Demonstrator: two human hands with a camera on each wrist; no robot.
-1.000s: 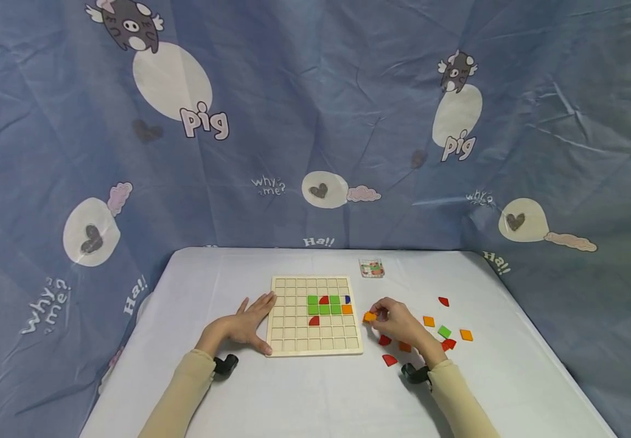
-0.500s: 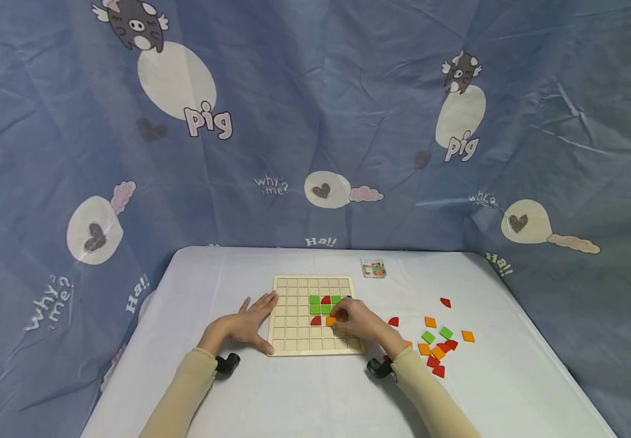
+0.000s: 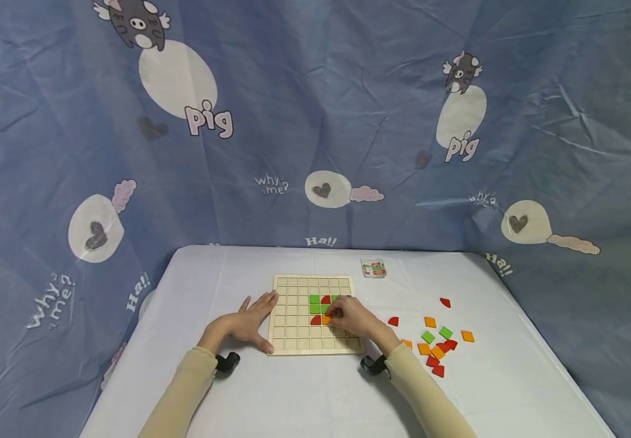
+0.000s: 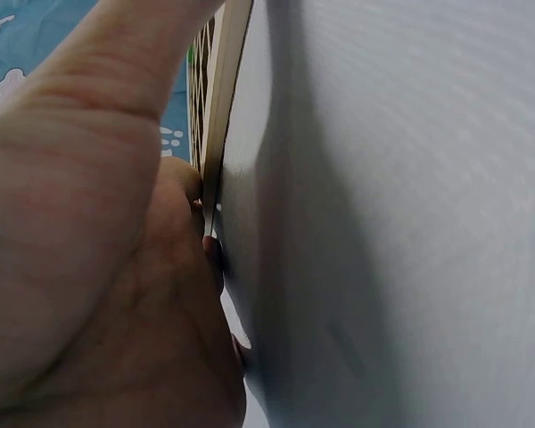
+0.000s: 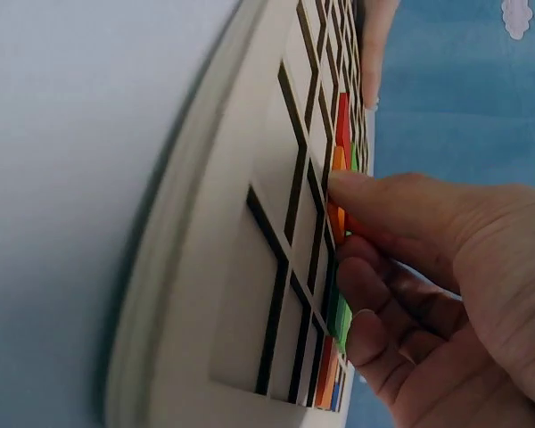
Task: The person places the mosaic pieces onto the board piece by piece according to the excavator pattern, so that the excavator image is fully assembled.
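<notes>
My right hand (image 3: 350, 316) pinches an orange square tile (image 3: 326, 320) at a cell of the wooden grid board (image 3: 293, 340), right beside a red quarter-circle tile (image 3: 316, 320). In the right wrist view the thumb and fingers hold the orange tile (image 5: 337, 160) at the board's surface. Green square tiles (image 3: 314, 304) and another red tile (image 3: 325, 299) sit in the rows behind. My left hand (image 3: 249, 322) lies with spread, straight fingers along the board's left edge, thumb at its near corner. In the left wrist view, the palm (image 4: 160, 294) is beside the board's edge (image 4: 221, 98).
Several loose orange, red and green tiles, such as an orange one (image 3: 468, 336), lie on the white table (image 3: 304, 395) to the right. A small clear box with coloured pieces (image 3: 373, 268) stands behind the board. A patterned blue cloth (image 3: 271, 121) hangs behind the table.
My right hand has moved left from beside the board to over it, carrying the orange tile into the row beside the red one. My left hand stays at the board's edge.
</notes>
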